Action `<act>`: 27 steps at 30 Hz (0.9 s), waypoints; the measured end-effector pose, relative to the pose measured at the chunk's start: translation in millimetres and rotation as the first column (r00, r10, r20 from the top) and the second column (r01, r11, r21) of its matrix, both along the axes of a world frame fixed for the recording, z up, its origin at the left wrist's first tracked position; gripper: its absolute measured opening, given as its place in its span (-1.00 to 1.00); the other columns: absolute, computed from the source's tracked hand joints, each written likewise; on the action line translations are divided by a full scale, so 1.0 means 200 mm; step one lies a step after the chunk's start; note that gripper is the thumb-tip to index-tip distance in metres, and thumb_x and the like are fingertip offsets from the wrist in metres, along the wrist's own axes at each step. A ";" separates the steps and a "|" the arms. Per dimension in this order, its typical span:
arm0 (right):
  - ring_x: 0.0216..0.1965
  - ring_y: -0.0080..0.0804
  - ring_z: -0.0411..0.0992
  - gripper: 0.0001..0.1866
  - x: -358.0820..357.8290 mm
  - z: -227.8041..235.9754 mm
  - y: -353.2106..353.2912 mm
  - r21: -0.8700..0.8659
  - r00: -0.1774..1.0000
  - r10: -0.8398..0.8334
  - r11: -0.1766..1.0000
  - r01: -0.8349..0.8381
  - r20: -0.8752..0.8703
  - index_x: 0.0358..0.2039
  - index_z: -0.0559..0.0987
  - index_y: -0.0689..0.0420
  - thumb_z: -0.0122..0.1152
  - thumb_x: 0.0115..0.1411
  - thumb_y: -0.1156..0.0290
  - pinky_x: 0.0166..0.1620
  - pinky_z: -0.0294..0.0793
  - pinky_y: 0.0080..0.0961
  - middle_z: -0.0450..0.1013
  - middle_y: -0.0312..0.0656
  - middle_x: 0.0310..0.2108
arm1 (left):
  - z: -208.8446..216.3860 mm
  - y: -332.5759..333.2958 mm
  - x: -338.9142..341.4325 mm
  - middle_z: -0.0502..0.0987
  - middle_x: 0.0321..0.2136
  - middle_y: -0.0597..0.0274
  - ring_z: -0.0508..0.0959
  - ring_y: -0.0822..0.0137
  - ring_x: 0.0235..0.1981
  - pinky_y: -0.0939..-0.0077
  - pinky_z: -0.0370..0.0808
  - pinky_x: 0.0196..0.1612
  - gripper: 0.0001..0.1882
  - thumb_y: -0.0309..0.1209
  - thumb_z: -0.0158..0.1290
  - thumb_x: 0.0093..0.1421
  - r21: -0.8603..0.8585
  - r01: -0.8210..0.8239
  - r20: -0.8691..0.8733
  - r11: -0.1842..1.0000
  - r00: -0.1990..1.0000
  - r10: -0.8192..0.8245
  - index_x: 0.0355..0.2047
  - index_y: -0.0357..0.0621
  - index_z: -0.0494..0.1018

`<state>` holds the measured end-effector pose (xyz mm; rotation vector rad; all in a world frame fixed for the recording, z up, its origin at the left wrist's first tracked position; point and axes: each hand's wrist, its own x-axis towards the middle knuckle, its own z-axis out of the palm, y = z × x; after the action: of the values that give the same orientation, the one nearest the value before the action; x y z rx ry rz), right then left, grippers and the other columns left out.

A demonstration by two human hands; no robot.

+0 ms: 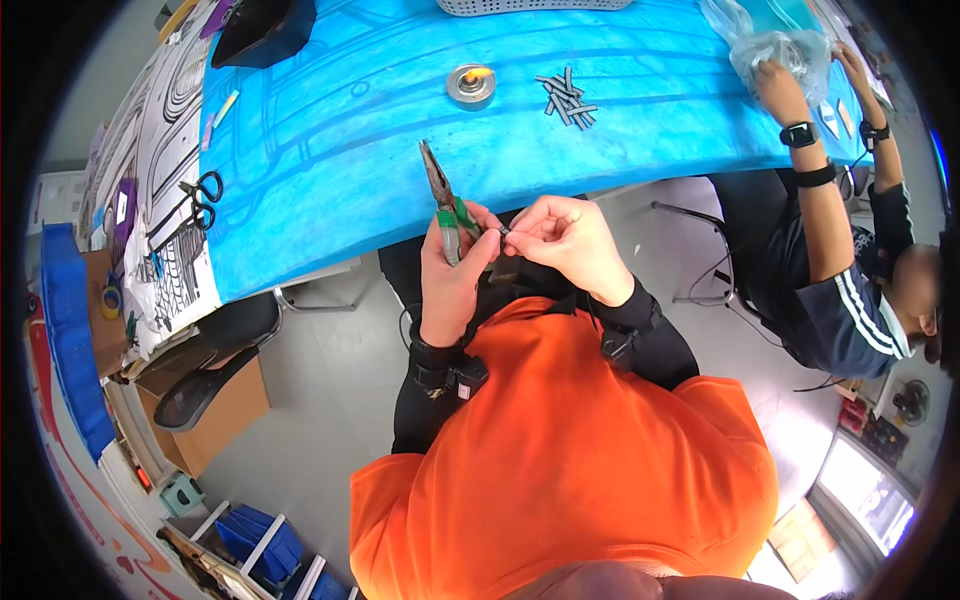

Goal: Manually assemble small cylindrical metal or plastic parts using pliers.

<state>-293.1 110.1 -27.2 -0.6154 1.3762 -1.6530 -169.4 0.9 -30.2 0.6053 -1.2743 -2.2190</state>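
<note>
My left hand is closed round long-nose pliers with green and grey grips, their jaws pointing away from me. Between its thumb and fingers and those of my right hand sits a small dark piece, too small to make out exactly. My right hand pinches it from the other side. Both hands are just off the table's near edge. Beyond them on the table stands a small round metal burner with an orange flame. To its right lies a loose pile of short grey tube pieces.
The table has a bright blue cover. Black scissors lie at its left, a black bin at the far left, a grey basket at the far edge. At right, another person's hands handle a clear plastic bag.
</note>
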 end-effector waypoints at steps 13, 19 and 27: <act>-0.37 -0.52 0.54 -0.86 0.00 0.04 0.00 0.122 0.982 0.047 0.990 -0.070 0.184 -0.33 0.56 0.31 0.26 0.13 0.51 -0.29 0.51 -0.66 0.55 -0.16 -0.45 | 0.00 0.00 0.00 0.46 -0.38 0.40 0.34 0.64 -0.44 0.74 0.29 -0.37 -0.79 -0.59 0.11 0.12 -0.103 -0.038 0.146 0.994 0.988 0.053 -0.24 -0.17 0.37; -0.43 -0.50 0.54 -0.85 -0.01 0.01 0.01 0.120 0.987 0.060 0.990 -0.079 0.149 -0.33 0.57 0.31 0.25 0.15 0.48 -0.34 0.52 -0.64 0.54 -0.15 -0.47 | 0.01 0.01 -0.01 0.46 -0.37 0.40 0.35 0.63 -0.43 0.73 0.31 -0.34 -0.79 -0.58 0.12 0.12 -0.054 -0.034 0.114 0.998 0.993 0.040 -0.24 -0.17 0.37; -0.42 -0.48 0.54 -0.84 -0.01 0.02 0.00 0.054 0.992 0.059 0.996 -0.065 0.116 -0.31 0.56 0.33 0.25 0.15 0.49 -0.33 0.52 -0.63 0.55 -0.14 -0.46 | 0.01 0.01 -0.01 0.47 -0.38 0.38 0.36 0.62 -0.42 0.71 0.32 -0.34 -0.80 -0.58 0.13 0.12 -0.190 -0.066 0.109 0.980 0.990 0.088 -0.25 -0.17 0.38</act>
<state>-295.0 110.7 -23.8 -0.5176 1.3049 -1.5693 -171.4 2.4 -29.1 0.7073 -1.4720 -1.9988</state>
